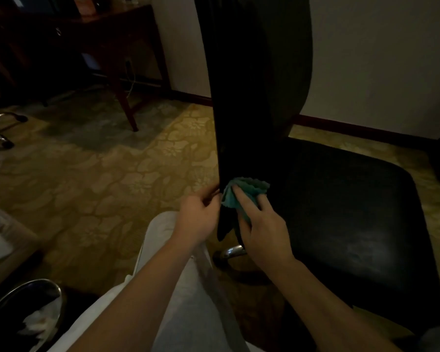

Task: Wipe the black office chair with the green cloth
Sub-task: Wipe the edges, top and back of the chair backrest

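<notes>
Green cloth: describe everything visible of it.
The green cloth is a teal, soft-looking rag with a wavy, ribbed edge, bunched into folds. It is pressed against the lower edge of the black office chair's backrest, just above the seat. The right hand lies on it with straight fingers, covering its lower part. The left hand grips the backrest edge right beside it; whether it touches the cloth cannot be told.

Dim and yellowish, brightest on the wall (379,59) at upper right, darkest at upper left, with faint sheen on the black office chair (353,224), soft grainy detail and wide-angle bending at the edges.
</notes>
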A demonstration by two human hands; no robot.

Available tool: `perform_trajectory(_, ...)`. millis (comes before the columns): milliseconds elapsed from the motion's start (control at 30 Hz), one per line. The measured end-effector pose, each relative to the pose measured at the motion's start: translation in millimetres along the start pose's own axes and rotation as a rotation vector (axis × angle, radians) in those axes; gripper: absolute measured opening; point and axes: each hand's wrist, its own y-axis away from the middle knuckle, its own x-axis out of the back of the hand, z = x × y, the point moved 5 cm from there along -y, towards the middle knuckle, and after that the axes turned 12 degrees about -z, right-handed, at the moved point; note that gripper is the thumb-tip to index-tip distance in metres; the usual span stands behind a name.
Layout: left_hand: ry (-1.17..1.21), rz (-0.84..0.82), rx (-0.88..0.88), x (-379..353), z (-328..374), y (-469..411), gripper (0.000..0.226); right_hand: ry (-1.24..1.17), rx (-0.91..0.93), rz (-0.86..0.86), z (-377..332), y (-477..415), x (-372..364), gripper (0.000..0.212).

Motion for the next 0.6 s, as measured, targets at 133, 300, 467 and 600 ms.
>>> perform_trajectory(133, 0.024, -0.022, 0.007, 0, -1, 2, 0.034, -0.036, -0.129, -0.146, 14, -1, -30, 0.052)
perform_trajectory(300, -0.007, -0.034, -0.018, -3, 0, 5, 0.04, 0.047, -0.195, -0.296, 36, 13, -43, 0.053)
perform_trajectory(467, -0.015, -0.02, -0.034, -2, -4, 3, 0.05, -0.018, -0.111, -0.098, 22, 15, -12, 0.048)
perform_trajectory(600, 0.006, -0.038, -0.033, -2, -7, 2, 0.045, -0.104, -0.015, 0.131, -1, 9, 14, 0.05)
